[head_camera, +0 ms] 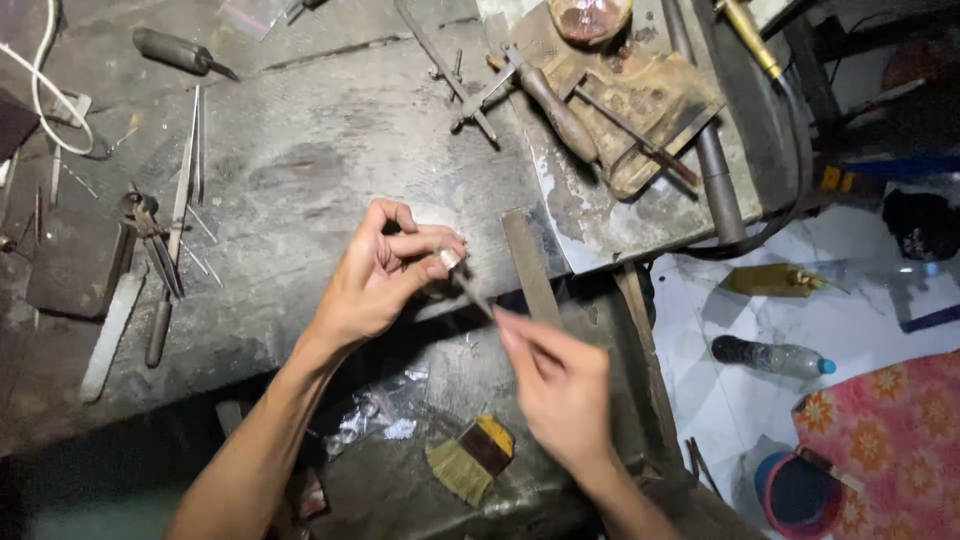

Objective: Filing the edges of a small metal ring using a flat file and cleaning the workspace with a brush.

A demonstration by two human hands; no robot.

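Observation:
My left hand (380,275) pinches a small silvery metal piece (450,259) between thumb and fingers, just above the worn grey workbench (300,170). My right hand (560,385) grips a thin dark needle file (472,292), its tip resting against the metal piece. A flat metal bar (530,268) lies right behind the two hands at the bench edge.
Pliers (150,235), long thin files (185,185) and a flat blade (110,330) lie at the left. A wooden-handled tool (555,105) and wooden block (640,100) sit at the back right. On the floor are a plastic bottle (770,357), a patterned cloth (890,430) and a small bucket (795,490).

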